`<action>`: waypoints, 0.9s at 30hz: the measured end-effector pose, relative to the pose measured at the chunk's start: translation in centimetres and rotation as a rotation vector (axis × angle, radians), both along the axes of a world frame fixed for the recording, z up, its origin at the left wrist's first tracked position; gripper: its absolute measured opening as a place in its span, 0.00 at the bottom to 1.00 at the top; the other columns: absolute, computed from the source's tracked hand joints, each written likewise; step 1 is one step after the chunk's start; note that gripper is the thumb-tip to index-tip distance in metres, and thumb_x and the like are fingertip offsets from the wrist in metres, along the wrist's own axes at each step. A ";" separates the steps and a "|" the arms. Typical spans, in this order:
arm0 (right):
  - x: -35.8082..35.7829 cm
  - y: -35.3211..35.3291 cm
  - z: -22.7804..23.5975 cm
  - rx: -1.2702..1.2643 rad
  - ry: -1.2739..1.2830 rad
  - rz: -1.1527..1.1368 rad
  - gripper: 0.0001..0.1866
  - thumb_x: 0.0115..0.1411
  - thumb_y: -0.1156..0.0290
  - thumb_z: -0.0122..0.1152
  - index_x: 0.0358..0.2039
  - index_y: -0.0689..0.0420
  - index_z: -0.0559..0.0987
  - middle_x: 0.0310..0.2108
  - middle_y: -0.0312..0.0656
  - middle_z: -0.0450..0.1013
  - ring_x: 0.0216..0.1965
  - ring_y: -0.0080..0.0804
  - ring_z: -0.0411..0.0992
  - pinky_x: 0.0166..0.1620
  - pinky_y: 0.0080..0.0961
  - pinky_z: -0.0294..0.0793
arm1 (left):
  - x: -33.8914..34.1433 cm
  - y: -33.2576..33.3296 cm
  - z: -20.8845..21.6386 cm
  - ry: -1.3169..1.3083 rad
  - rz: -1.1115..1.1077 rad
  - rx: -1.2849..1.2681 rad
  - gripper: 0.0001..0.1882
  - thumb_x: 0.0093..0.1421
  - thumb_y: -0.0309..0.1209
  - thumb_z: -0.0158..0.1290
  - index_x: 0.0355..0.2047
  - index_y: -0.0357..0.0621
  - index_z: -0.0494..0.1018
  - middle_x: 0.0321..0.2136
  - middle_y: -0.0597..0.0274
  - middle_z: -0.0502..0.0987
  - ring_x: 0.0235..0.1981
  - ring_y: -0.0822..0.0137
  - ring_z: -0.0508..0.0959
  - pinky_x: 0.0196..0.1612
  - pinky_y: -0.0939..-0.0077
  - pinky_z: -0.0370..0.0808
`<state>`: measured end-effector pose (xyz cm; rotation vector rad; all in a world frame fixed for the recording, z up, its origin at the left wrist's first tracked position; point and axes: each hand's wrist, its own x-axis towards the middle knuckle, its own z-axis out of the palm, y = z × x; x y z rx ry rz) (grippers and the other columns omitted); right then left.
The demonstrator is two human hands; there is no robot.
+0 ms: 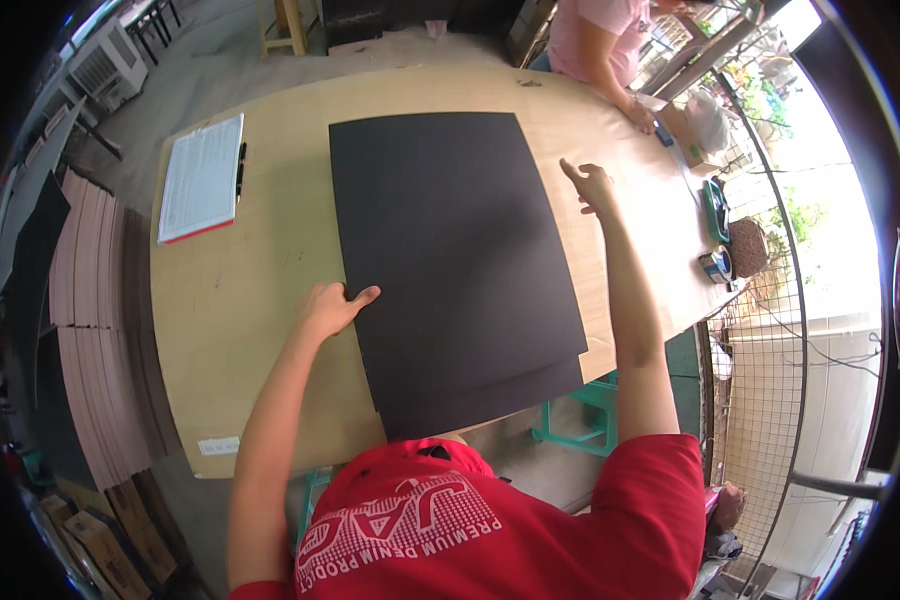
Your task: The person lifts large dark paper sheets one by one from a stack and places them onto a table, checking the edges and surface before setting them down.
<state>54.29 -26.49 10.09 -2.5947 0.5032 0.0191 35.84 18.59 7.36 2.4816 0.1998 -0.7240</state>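
A large black sheet [450,220] lies flat on the table, lengthwise in front of me. Under its near end shows a strip of a second black sheet [480,395], slightly offset and reaching the table's near edge. My left hand [330,310] is at the left edge of the black sheets, thumb over the top and the other fingers curled beside the edge. Past the right edge of the top sheet, my right hand [592,188] holds nothing; its fingers are spread, pointing away from me and to the left.
On the tan table [250,330], a clipboard with papers [202,180] and a black pen [241,170] lie at left. Another person [610,50] works at the far right. A green tray [716,210] and a tin [716,265] stand at the right edge. Stacked boards [95,330] stand left.
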 end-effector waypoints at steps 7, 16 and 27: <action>-11.1 -0.9 -8.4 0.456 0.293 0.223 0.40 0.68 0.38 0.32 0.68 0.57 0.54 0.68 0.51 0.52 0.69 0.43 0.48 0.68 0.37 0.47 | -7.6 -2.4 -10.6 -0.263 0.581 -1.057 0.35 0.66 0.58 0.43 0.41 0.30 0.68 0.38 0.62 0.66 0.43 0.69 0.64 0.50 0.72 0.66; -11.3 5.7 -3.2 0.072 -0.520 -0.347 0.38 0.58 0.33 0.50 0.58 0.47 0.73 0.57 0.51 0.68 0.58 0.49 0.65 0.60 0.45 0.66 | -10.3 6.2 -1.7 -0.435 0.553 -0.564 0.56 0.59 0.66 0.44 0.68 0.33 0.35 0.69 0.36 0.37 0.71 0.47 0.39 0.70 0.56 0.42; -20.4 58.7 9.2 0.856 -0.323 0.909 0.17 0.59 0.72 0.60 0.49 0.61 0.76 0.42 0.40 0.75 0.42 0.26 0.72 0.41 0.24 0.75 | -24.2 52.3 6.1 -1.547 1.355 0.119 0.47 0.56 0.41 0.61 0.65 0.30 0.47 0.64 0.40 0.51 0.59 0.48 0.63 0.62 0.57 0.60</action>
